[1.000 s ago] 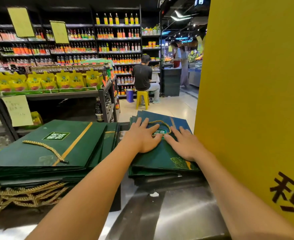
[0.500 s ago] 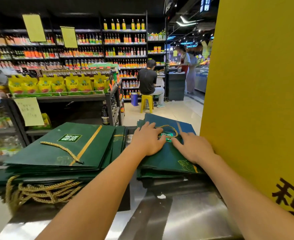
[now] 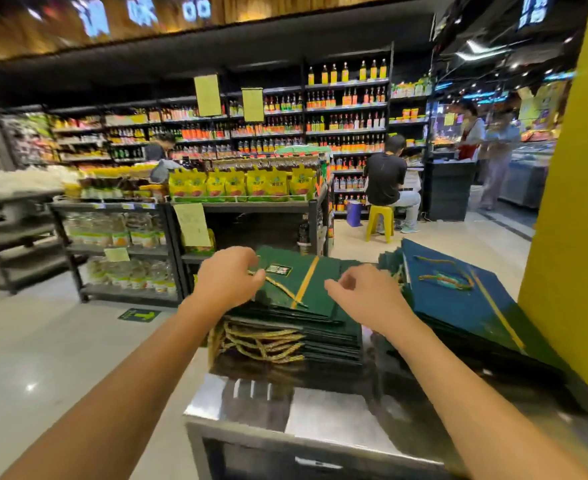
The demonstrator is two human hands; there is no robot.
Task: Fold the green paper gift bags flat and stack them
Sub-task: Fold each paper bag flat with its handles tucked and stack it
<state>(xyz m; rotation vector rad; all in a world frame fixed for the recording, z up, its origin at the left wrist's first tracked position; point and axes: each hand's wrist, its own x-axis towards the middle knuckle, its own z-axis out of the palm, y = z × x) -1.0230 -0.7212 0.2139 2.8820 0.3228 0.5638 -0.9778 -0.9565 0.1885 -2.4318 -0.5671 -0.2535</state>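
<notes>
We see both hands apart, reaching over the near stack of green paper gift bags (image 3: 320, 336), which lies flat on the steel surface (image 3: 323, 415); the left hand (image 3: 228, 277) is at the stack's left side, its fingers curled right at the end of the gold rope handle (image 3: 280, 289) that lies across the top bag (image 3: 299, 278); we cannot tell whether it pinches the rope or merely touches it, since the fingertips are blurred and the hand covers the bag's left part; the right hand (image 3: 363, 294) is over the top bag's right side, fingers loosely curled, and we make out nothing held in it; its palm side is hidden from us. The label (image 3: 278, 270) on the top bag is too smeared to read; a tangle of rope handles (image 3: 263, 341) hangs out of the stack's near-left side. Just to the right lies a second stack of bags (image 3: 458, 303), looking bluer; it runs up against the yellow pillar (image 3: 569, 237), which the frame cuts off; we cannot count the bags in either stack. Behind, a person (image 3: 386, 178) sits on a yellow stool (image 3: 379, 220) before the bottle shelves (image 3: 344, 116), back to us.
</notes>
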